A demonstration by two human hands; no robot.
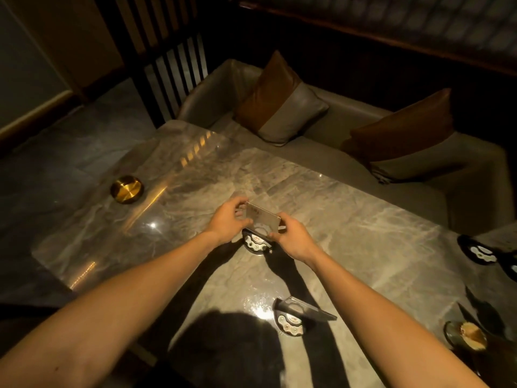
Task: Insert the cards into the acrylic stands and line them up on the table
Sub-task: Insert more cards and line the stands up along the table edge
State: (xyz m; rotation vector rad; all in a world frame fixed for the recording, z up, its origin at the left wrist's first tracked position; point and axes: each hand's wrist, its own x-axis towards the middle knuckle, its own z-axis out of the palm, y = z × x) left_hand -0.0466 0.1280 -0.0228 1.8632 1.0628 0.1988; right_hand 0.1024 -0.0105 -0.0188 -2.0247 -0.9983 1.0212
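Both hands hold one clear acrylic stand (264, 217) with a pale card in it, just above the marble table (349, 219). My left hand (228, 221) grips its left end and my right hand (293, 238) pinches its right end. Under the hands lies a dark half-round card (256, 243) with white marks. Nearer me stands another stand with a dark card (298, 316) in it. More dark cards (475, 252) lie at the table's right edge.
A gold round dish (127, 189) sits at the table's left side. A sofa with two brown cushions (279, 102) runs behind the table. A small round object (465, 336) rests at the right front. My head's shadow falls on the near edge.
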